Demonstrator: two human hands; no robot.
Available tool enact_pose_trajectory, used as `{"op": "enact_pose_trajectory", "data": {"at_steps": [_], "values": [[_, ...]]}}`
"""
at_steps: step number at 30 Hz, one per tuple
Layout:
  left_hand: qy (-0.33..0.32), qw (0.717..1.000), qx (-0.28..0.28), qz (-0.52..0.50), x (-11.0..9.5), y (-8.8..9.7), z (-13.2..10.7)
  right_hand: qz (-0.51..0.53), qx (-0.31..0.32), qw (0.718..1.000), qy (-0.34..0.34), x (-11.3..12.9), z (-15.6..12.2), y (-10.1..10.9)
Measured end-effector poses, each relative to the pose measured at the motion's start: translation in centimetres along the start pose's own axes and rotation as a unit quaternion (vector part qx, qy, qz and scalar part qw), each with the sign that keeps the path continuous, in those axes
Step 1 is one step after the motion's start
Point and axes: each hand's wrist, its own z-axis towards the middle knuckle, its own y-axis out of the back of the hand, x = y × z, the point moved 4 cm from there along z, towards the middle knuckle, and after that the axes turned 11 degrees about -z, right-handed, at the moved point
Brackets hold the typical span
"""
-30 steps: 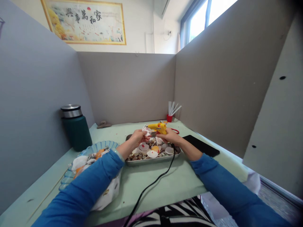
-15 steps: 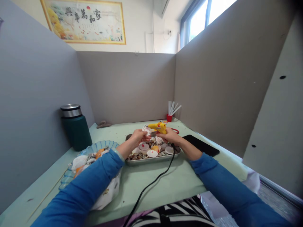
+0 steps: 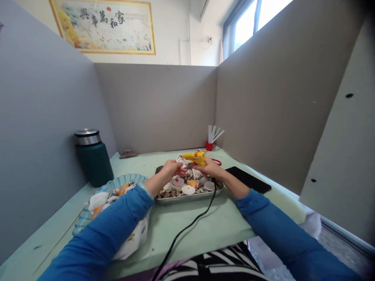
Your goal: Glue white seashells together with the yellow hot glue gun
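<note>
Gun [image 3: 198, 157] slightly leftward, shells [image 3: 188, 190] in tray [image 3: 181, 200]

Glue gun [image 3: 196, 157] smooth plstc, tray [image 3: 187, 200] shiny mtl, bottle [image 3: 96, 166] matt w/ shiny mtl lid [image 3: 88, 139].

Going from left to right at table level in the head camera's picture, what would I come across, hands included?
Green bottle, brown lump, left hand, yellow glue gun, right hand, flat black thing.
</note>
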Motion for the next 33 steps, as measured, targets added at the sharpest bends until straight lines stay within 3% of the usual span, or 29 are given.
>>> {"op": "enact_pose_trajectory", "data": {"at_steps": [13,33], "values": [[0.000,1.000,0.007,0.009,0.02,0.08,0.06,-0.028,0.015,0.999,-0.001,0.41,-0.16,0.02],[-0.019,0.999,-0.001,0.028,-0.27,0.11,-0.06,-0.033,-0.013,0.999,0.002,-0.03,0.16,0.12]]}}
